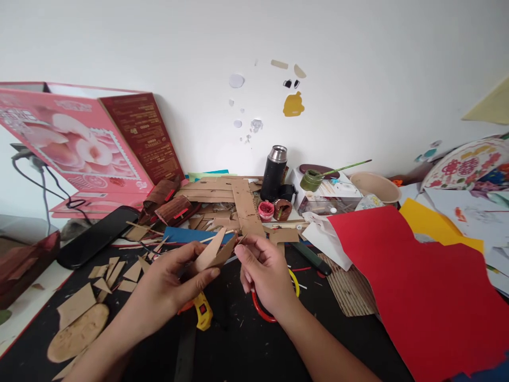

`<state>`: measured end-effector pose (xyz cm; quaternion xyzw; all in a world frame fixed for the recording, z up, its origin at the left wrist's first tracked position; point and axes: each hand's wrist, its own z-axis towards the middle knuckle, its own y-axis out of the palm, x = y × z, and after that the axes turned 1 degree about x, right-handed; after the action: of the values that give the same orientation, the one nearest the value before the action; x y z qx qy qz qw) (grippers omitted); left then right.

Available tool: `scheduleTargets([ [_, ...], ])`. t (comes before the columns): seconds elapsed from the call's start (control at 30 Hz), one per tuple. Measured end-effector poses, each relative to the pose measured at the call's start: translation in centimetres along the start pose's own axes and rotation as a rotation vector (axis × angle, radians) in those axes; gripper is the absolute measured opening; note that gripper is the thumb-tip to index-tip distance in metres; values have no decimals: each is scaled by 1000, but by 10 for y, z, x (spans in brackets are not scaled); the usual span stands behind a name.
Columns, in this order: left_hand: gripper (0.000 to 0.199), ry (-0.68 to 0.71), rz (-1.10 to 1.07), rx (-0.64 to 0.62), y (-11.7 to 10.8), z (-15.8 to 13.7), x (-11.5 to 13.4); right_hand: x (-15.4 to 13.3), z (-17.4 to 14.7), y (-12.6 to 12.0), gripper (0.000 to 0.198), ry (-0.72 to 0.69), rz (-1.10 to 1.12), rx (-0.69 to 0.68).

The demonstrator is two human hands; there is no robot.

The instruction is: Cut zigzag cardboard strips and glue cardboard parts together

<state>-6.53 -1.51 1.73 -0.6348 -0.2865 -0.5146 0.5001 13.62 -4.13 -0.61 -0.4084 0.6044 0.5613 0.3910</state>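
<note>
My left hand (170, 281) is closed on a piece of brown cardboard (212, 252) with pointed, upturned flaps, gripped between thumb and fingers. Close to its right end is my right hand (268, 270), thumb and forefinger pinched together. A small dark sliver shows at those fingertips; I cannot make out what it is or whether it joins the cardboard. Under my left hand lies a yellow utility knife (203, 312), partly hidden. Scissors with red and yellow handles (262, 312) lie beneath my right hand, mostly covered.
Cardboard scraps (115, 270) litter the black mat's left side. Behind stand a black thermos (273, 175), a red paint jar (266, 210) and a green jar (311, 181) with a brush. Red paper (429, 286) covers the right. A pink box (75, 143) leans at back left.
</note>
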Motion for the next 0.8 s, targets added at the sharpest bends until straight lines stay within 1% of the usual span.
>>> scheduleTargets([
  [0.17,23,237,299,158,-4,-1,-1,2,1,-1,54,-8,27,-7],
  [0.23,17,334,358,205,-6,1,1,3,1,-2,54,-9,31,-2],
  [0.3,9,393,395,214,-7,3,1,3,1,-3,53,-6,30,-5],
  [0.4,5,429,472,196,-10,7,-5,4,1,-2,52,-3,35,-17],
  [0.57,10,462,528,177,-12,8,-17,6,1,-1,50,-8,45,-22],
  [0.7,9,443,508,173,-11,9,-15,8,1,-2,49,-10,37,-24],
  [0.8,6,439,461,199,-10,9,-9,7,0,-3,48,-12,21,-27],
])
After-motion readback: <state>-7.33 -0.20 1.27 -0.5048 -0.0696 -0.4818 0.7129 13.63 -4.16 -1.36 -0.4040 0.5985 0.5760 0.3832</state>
